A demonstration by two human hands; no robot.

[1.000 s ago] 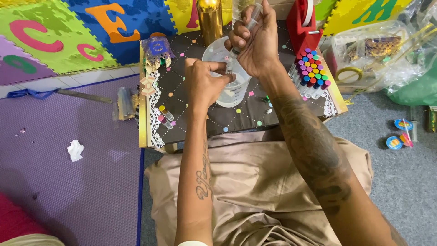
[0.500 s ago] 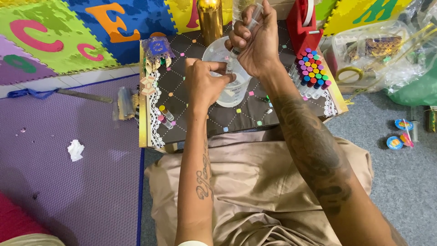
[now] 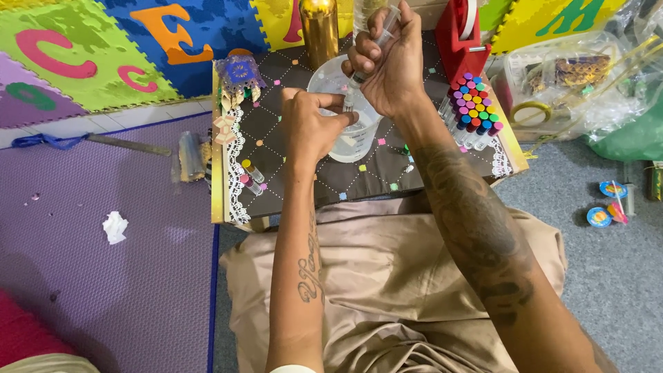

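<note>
right hand point(image 3: 394, 69): fingers clamped on syringe point(image 3: 376, 43), barrel mostly hidden | left hand point(image 3: 312, 128): fingers pinched at 3 o'clock on small vial, barely visible | clear cup point(image 3: 353, 141) beneath, rim partly covered

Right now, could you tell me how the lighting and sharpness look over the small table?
Head view: soft, even light with only faint shadows; glare on the gold bottle; the right hand holding the syringe and the left hand by the clear cup look sharp, without motion blur.
</note>
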